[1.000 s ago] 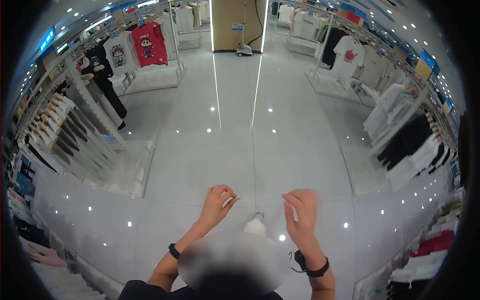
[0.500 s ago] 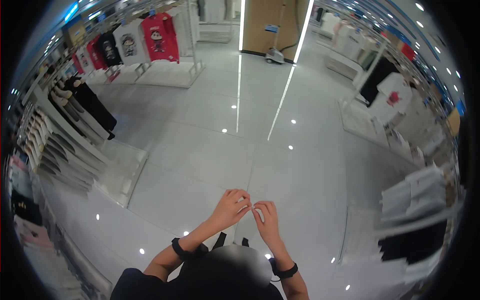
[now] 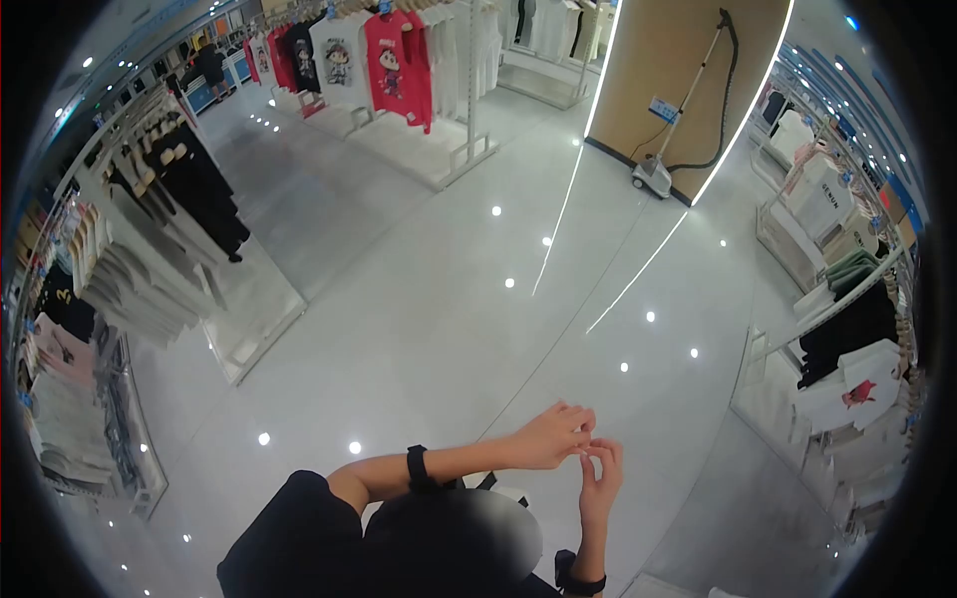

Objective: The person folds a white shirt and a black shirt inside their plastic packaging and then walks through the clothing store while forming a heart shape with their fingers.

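My left hand [image 3: 554,436] reaches in from the left with its fingers bent and pinched together. Close against it is my right hand [image 3: 600,482], upright, thumb and forefinger brought together at the left hand's fingertips. Something tiny and pale may sit where the fingertips meet, too small to name. Both hands are held above the glossy tiled floor [image 3: 429,349], in front of my body. Each wrist wears a black band.
A steam cleaner-like machine with a pole and hose [image 3: 653,177] stands by a wood-coloured pillar [image 3: 638,70]. Clothes racks line both sides, with a red T-shirt [image 3: 397,70] at the back left and a white T-shirt [image 3: 847,389] at right. Far left, a person [image 3: 210,68] stands.
My view has turned left, so the racks and pillar sit further right. Both hands are further right in view, still fingertip to fingertip, and the left forearm lies more level.
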The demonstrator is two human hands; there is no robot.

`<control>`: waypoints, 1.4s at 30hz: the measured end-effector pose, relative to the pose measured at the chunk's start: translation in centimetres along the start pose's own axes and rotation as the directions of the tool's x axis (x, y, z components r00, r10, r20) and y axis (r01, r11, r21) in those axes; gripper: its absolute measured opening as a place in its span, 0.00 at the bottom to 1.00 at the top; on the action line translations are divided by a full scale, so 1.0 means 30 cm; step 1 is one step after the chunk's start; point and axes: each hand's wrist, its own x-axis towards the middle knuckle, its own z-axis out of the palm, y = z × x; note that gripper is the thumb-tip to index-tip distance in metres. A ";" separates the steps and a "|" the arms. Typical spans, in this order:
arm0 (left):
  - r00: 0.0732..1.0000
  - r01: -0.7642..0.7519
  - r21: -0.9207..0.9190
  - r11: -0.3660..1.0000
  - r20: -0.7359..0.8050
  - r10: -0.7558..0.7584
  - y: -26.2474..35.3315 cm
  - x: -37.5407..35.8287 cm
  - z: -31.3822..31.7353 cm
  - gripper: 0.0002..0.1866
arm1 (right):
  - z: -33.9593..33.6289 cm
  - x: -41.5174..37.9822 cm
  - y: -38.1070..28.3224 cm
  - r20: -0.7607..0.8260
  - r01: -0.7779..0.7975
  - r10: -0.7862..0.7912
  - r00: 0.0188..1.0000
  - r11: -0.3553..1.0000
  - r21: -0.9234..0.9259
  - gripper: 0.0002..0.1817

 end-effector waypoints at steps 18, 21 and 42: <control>0.994 0.108 -0.043 0.993 -0.012 -0.109 -0.804 1.860 0.546 0.06 | -0.854 1.687 1.078 0.124 0.080 -0.103 0.987 0.980 0.182 0.06; 0.984 0.174 -0.020 0.984 -0.045 -0.175 -0.915 2.126 0.611 0.05 | -0.950 1.919 1.249 0.075 0.082 -0.096 0.993 0.982 0.168 0.07; 0.978 0.175 -0.443 0.879 0.178 -0.105 -2.035 4.543 1.295 0.05 | -1.986 3.900 2.504 -0.270 -0.125 0.152 0.951 0.986 0.114 0.04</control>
